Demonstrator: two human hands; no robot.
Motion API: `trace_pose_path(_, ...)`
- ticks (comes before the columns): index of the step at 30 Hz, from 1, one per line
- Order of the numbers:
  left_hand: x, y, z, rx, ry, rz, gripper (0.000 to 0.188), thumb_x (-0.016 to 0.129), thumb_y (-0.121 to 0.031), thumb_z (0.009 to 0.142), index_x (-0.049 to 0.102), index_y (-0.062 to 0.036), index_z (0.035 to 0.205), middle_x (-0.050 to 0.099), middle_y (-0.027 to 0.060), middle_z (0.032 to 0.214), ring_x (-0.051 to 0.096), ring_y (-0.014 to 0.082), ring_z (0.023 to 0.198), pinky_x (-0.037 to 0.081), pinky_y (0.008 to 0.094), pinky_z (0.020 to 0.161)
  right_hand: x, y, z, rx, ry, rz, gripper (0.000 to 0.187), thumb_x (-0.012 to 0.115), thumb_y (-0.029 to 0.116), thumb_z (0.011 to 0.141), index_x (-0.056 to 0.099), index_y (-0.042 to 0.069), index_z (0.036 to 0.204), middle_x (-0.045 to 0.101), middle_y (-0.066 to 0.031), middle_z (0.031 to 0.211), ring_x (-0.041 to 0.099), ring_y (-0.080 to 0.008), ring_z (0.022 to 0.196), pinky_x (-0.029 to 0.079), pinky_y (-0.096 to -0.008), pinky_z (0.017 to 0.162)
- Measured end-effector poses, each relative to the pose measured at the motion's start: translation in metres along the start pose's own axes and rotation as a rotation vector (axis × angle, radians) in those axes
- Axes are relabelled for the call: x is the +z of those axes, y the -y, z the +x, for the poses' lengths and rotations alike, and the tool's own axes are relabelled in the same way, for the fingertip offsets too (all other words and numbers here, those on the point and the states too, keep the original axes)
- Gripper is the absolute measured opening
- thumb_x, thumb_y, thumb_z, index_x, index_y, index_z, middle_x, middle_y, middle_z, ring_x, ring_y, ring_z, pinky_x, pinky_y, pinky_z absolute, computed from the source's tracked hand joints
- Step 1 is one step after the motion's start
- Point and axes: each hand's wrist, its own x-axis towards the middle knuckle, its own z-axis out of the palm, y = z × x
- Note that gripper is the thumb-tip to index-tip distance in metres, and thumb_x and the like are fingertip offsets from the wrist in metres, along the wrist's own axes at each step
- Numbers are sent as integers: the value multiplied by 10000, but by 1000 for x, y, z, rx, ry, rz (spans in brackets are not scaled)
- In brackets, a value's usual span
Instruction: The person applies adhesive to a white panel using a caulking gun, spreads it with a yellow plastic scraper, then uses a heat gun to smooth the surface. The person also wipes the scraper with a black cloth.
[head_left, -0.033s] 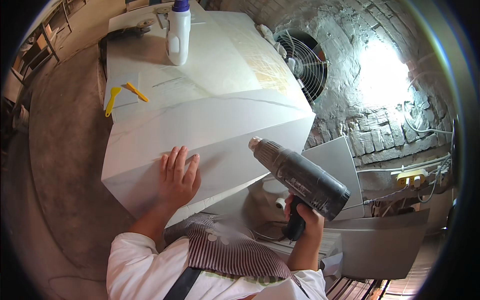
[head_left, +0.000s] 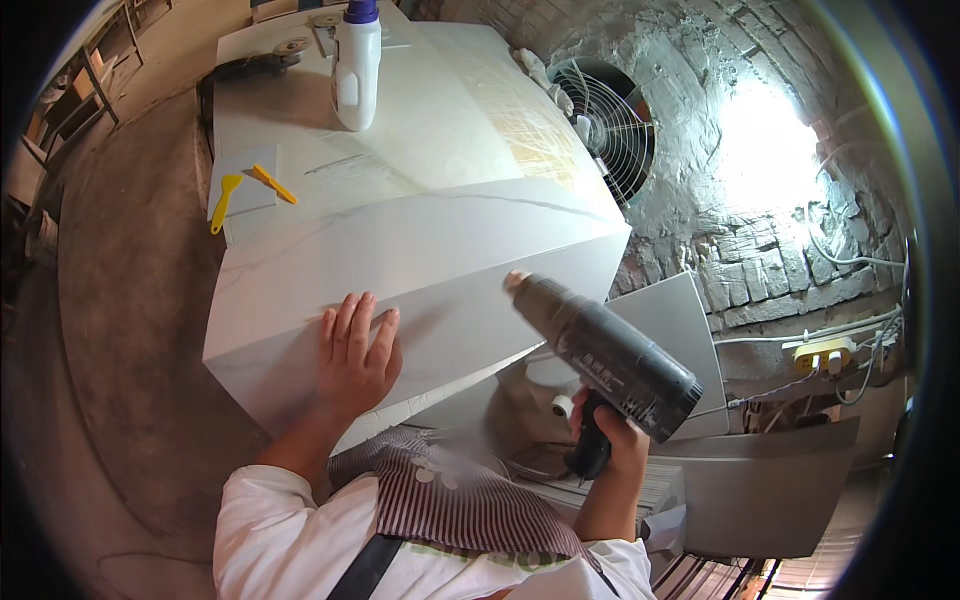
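Observation:
My left hand (head_left: 360, 352) lies flat on a white marble-patterned panel (head_left: 420, 245), its fingers reaching over the long folded edge between the top and front faces. In my right hand (head_left: 622, 442) is a dark grey heat gun (head_left: 610, 350), gripped round its black handle. The gun's metal nozzle points up and left, over the panel's edge near its right part. Whether the nozzle touches the surface I cannot tell.
A white bottle with a purple cap (head_left: 357, 75) stands on the worktable behind the panel. Yellow scrapers (head_left: 226, 203) lie at the left, beyond them a dark power tool (head_left: 250, 68). A caged fan (head_left: 610, 130) sits by the brick wall. A yellow power strip (head_left: 823, 356) hangs right.
The heat gun's nozzle has shifted very slightly to the right. My left hand stays in the same place on the panel.

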Motion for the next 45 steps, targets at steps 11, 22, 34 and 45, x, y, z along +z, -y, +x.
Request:
trace_pose_path(11,2,0,2,23,-29,9,310,614,-198,837,581,-84,1123,510,207,1301,507,375,1211,346,536,1054,17,4,-4,-14,47,22,350,670,38,802,565,-32,1128,645,-136,894,644,-188,704,526,-272,572)
trace_pose_path(22,3,1,-2,2,12,-23,151,587,-194,842,544,-83,749,500,221,1318,483,385,1243,328,548,1063,9,-3,-7,-18,50,-65,390,691,35,811,542,-26,1166,641,-115,930,647,-177,742,527,-278,575)
trace_pose_path(34,4,2,-2,5,8,-41,180,586,-186,840,517,-72,719,491,225,1326,470,393,1251,327,555,1062,27,11,-7,-33,85,-7,315,650,-17,835,564,-18,1138,634,-115,946,633,-159,736,520,-271,584)
trace_pose_path(45,3,0,-1,9,25,-52,182,575,-186,847,513,-71,721,493,228,1324,469,389,1254,322,555,1065,34,28,-8,-40,-12,-20,354,691,181,819,581,-33,1079,622,-99,878,608,-153,662,490,-244,571)
